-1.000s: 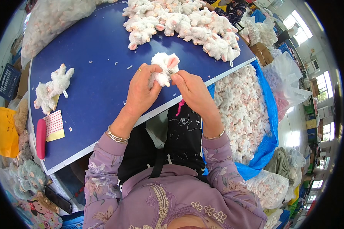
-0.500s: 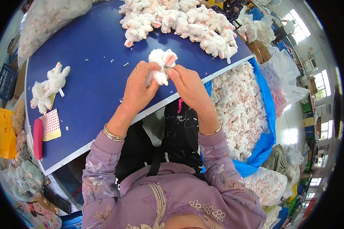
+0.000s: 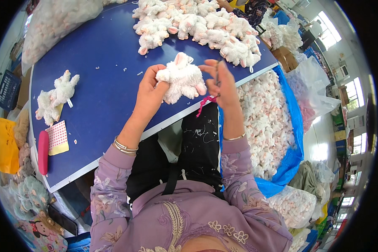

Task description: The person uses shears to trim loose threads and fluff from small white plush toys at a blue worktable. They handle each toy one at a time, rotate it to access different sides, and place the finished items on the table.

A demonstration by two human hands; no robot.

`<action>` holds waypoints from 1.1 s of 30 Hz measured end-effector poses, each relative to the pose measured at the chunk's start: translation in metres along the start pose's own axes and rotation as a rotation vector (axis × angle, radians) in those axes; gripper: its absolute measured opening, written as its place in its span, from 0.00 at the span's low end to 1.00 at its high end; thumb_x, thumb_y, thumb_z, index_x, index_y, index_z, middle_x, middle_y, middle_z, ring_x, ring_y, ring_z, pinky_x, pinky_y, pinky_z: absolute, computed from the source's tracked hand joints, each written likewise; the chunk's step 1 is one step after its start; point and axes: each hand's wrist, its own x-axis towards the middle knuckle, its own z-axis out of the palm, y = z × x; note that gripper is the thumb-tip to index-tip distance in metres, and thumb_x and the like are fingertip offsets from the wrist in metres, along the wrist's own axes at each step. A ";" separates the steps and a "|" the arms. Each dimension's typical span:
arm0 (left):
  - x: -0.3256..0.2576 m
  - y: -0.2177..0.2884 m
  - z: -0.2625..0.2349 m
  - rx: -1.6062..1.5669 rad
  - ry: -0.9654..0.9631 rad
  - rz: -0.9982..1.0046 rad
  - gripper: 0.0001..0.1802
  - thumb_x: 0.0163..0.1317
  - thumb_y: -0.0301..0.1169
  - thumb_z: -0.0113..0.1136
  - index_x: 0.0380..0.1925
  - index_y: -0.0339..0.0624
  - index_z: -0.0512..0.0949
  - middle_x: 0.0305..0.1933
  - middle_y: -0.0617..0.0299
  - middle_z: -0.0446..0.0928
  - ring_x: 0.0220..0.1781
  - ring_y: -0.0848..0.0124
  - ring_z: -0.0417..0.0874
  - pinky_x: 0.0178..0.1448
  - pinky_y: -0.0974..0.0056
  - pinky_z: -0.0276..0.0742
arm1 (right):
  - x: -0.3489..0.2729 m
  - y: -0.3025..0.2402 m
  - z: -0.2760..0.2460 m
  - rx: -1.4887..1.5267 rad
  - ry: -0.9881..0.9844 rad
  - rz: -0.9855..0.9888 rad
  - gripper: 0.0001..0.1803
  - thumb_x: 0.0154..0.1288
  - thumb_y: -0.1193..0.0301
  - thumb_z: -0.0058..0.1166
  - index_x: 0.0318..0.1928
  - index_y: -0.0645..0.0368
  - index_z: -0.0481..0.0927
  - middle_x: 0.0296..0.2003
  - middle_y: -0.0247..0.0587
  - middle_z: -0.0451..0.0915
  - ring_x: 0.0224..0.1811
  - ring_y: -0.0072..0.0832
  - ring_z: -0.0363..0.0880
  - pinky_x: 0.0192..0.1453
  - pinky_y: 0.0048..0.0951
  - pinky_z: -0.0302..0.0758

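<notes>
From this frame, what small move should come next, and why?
Probably bring the right hand in to steady the free side of the white plush toy: the left hand grips only its opposite side, and the right hand, holding a slim metal tool, is close with its index finger extended.

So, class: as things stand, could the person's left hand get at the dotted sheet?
Probably yes, though the left hand would likely have to let go of the fluffy toy first; across the blue table, nothing sizeable blocks its way to the dotted sheet.
</notes>
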 end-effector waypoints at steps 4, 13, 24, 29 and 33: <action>0.001 -0.006 -0.004 0.050 -0.102 -0.101 0.15 0.62 0.25 0.53 0.50 0.39 0.72 0.42 0.65 0.76 0.41 0.80 0.76 0.43 0.72 0.74 | 0.006 0.025 0.023 -0.064 -0.058 -0.069 0.22 0.71 0.58 0.50 0.52 0.65 0.76 0.44 0.41 0.79 0.27 0.16 0.73 0.30 0.19 0.72; 0.001 -0.006 -0.004 0.117 -0.161 -0.128 0.20 0.63 0.34 0.58 0.53 0.35 0.73 0.45 0.63 0.77 0.44 0.79 0.77 0.46 0.71 0.74 | 0.011 0.000 0.024 -0.587 -0.160 -0.113 0.17 0.61 0.64 0.63 0.42 0.67 0.80 0.30 0.33 0.80 0.32 0.18 0.73 0.36 0.23 0.71; -0.005 -0.008 -0.007 0.249 -0.369 -0.235 0.17 0.60 0.31 0.65 0.46 0.32 0.79 0.40 0.62 0.83 0.41 0.76 0.82 0.45 0.68 0.78 | 0.024 -0.023 0.062 -0.732 -0.434 -0.180 0.12 0.60 0.66 0.60 0.35 0.63 0.81 0.26 0.30 0.78 0.28 0.16 0.71 0.33 0.21 0.69; 0.000 0.005 0.000 0.215 -0.067 -0.244 0.14 0.60 0.35 0.65 0.41 0.36 0.80 0.29 0.66 0.80 0.26 0.82 0.77 0.25 0.74 0.70 | 0.028 -0.005 0.007 0.015 -0.139 -0.082 0.18 0.70 0.62 0.48 0.52 0.61 0.75 0.30 0.32 0.75 0.17 0.09 0.57 0.19 0.13 0.52; 0.000 0.004 0.006 0.237 -0.043 -0.177 0.17 0.62 0.40 0.64 0.40 0.35 0.80 0.28 0.65 0.79 0.26 0.81 0.77 0.25 0.74 0.69 | -0.001 0.023 0.030 -0.192 0.003 -0.045 0.17 0.64 0.66 0.61 0.50 0.62 0.78 0.30 0.28 0.77 0.23 0.11 0.68 0.22 0.16 0.63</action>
